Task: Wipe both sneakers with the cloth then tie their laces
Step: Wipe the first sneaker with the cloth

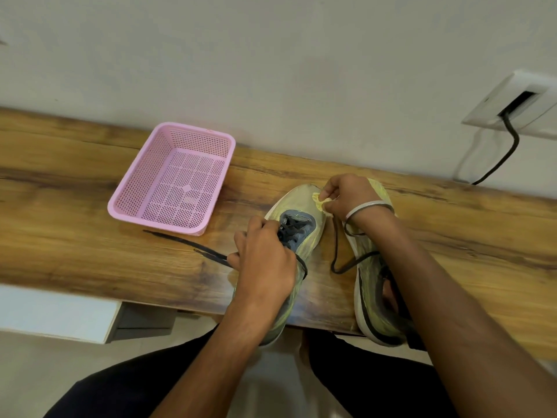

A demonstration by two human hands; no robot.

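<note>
Cloth [320, 201] pinched in right hand [346, 196], against left sneaker [297, 206] toe

Pale yellow-green sneakers on brown wood grain

Both sneakers [304, 200] are washed-out yellow-green with dark laces [187, 243]; the left one has a grey-blue tongue. The cloth [320, 201] is pale yellow, the perforated basket [171, 179] pink, the worktop [75, 188] streaked brown, the wall white.

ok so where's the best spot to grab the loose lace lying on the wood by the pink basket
Probably near its free tip: the loose lace lies flat and straight on the wooden bench, pointing toward the pink basket. Pinch it from above, thumb and finger across its width. The left hand already holds its other end by the sneaker.
</note>
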